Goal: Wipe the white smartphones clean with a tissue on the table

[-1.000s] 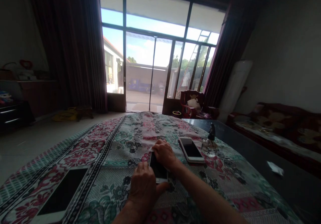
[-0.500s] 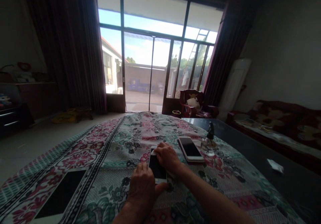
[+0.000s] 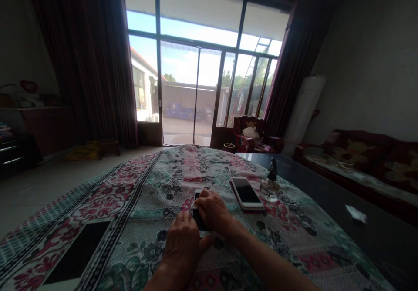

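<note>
Bare forearms [image 3: 261, 254] narrow to bare wrists [image 3: 232, 228], with broad-backed hands [image 3: 183, 239] and rounded fingers [image 3: 187, 218].

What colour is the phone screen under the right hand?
Black. The phone screen, partly covered by the right hand, shows best in the head view.

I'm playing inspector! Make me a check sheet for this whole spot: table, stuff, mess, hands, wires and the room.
Surface: flowery tablecloth, a bit wrinkled; dark tabletop shows at right.
Things: middle phone under the hands; white wad, cloth or tissue unclear; left phone and right phone, both screen-up; clear bottle with black top, beside the right phone.
Clutter: crumpled white scrap on the dark tabletop.
Hands: left hand holds the middle phone's left side and near end; right hand, over its screen, holds the white wad.
Cables: nothing seen.
Surroundings: tall windows ahead, dark curtains, armchair, sofa at right.
</note>
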Motion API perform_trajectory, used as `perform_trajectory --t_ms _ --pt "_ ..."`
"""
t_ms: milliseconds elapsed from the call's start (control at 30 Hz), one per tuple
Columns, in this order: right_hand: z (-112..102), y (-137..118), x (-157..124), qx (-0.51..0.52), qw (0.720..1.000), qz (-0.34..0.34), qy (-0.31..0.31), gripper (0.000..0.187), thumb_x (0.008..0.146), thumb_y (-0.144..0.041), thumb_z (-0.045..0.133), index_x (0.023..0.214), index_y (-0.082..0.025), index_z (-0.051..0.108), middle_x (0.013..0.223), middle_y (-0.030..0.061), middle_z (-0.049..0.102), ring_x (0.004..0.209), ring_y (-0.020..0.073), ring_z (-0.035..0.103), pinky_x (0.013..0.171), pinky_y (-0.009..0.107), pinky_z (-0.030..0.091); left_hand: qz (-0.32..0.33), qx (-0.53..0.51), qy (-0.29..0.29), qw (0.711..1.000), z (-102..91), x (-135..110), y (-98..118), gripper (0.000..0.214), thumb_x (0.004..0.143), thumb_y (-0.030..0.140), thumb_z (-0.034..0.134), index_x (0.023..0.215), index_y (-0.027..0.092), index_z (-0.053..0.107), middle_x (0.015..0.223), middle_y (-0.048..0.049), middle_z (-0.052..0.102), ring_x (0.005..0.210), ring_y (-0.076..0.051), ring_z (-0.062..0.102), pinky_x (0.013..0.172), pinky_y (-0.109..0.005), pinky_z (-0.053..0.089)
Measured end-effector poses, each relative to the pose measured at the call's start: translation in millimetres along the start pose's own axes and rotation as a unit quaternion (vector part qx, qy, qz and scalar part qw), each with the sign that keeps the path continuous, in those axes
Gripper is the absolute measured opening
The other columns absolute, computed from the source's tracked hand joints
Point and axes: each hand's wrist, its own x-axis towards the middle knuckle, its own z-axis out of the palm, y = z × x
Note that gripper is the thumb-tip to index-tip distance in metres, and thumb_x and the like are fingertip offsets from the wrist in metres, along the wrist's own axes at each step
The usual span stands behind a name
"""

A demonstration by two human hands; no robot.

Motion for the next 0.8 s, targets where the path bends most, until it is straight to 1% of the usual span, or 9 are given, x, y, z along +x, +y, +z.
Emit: perform_trajectory --t_ms 67,133,233,400,500,600,700,800 --pt "-2.2 -2.6 -8.9 0.010 1.000 -0.014 -0.003 0.020 0.087 -0.019 0.052 0.084 -0.023 0.072 0.092 0.0028 0.062 0.088 0.0160 0.053 0.083 0.027 0.036 0.003 0.001 0.013 1.000 1.8 1.1 -0.8 0.047 0.079 0.053 0.064 0.095 0.010 0.070 0.095 -0.0139 0.068 0.094 -0.031 0.061 0.082 -0.039 0.048" --pt "-2.8 -2.5 -11.1 0.019 1.000 -0.012 0.003 0.020 0.088 -0.020 0.052 0.086 -0.024 0.072 0.093 0.0024 0.062 0.089 0.0157 0.053 0.084 0.026 0.036 0.003 0.001 0.027 1.000 3.4 2.8 -2.4 0.047 0.079 0.055 0.062 0.092 0.011 0.070 0.092 -0.0133 0.067 0.092 -0.030 0.062 0.080 -0.038 0.048" --pt "-1.2 1.8 -0.7 0.020 1.000 0.011 0.007 0.023 0.088 -0.019 0.051 0.091 -0.025 0.073 0.095 0.0027 0.063 0.091 0.0161 0.054 0.086 0.027 0.035 0.006 -0.003 0.042 0.999 6.0 4.9 -6.6 0.047 0.081 0.056 0.059 0.091 0.012 0.069 0.095 -0.0133 0.067 0.092 -0.029 0.062 0.080 -0.038 0.049" --pt "3.8 15.7 28.4 -0.004 0.997 0.067 0.027 0.023 0.088 -0.022 0.052 0.090 -0.027 0.075 0.099 0.0039 0.067 0.097 0.0201 0.055 0.088 0.031 0.035 0.019 -0.007 0.044 0.999 9.5 4.5 -13.0 0.045 0.084 0.053 0.055 0.095 0.011 0.068 0.104 -0.0151 0.066 0.097 -0.030 0.060 0.084 -0.039 0.048" --pt "8.0 28.0 37.6 0.013 0.991 0.122 0.046 0.024 0.088 -0.021 0.051 0.091 -0.025 0.075 0.104 0.0047 0.067 0.101 0.0198 0.056 0.088 0.028 0.037 0.019 -0.018 0.037 0.999 9.2 3.4 -13.9 0.045 0.085 0.053 0.055 0.096 0.011 0.067 0.104 -0.0148 0.066 0.098 -0.031 0.060 0.084 -0.040 0.047" --pt "12.4 40.7 39.9 0.025 0.985 0.162 0.050 0.028 0.089 -0.018 0.048 0.098 -0.021 0.074 0.102 0.0074 0.069 0.097 0.0182 0.061 0.087 0.026 0.040 0.015 -0.038 0.033 0.999 7.8 3.2 -15.4 0.044 0.085 0.053 0.054 0.095 0.012 0.065 0.102 -0.0141 0.065 0.098 -0.031 0.059 0.085 -0.040 0.047" --pt "15.2 47.7 38.3 0.034 0.984 0.165 0.051 0.029 0.088 -0.018 0.048 0.103 -0.019 0.073 0.100 0.0078 0.071 0.094 0.0173 0.063 0.086 0.024 0.042 0.003 -0.080 0.033 0.996 5.8 4.3 -20.1 0.039 0.082 0.049 0.058 0.098 0.014 0.063 0.103 -0.0120 0.065 0.100 -0.029 0.059 0.086 -0.037 0.046" --pt "15.3 45.7 35.7 0.045 0.986 0.151 0.056 0.028 0.088 -0.017 0.048 0.100 -0.019 0.074 0.098 0.0068 0.071 0.092 0.0161 0.064 0.086 0.023 0.042 0.006 -0.134 0.017 0.991 2.7 5.6 -26.6 0.034 0.077 0.042 0.064 0.101 0.017 0.062 0.104 -0.0093 0.064 0.103 -0.027 0.057 0.089 -0.035 0.044"
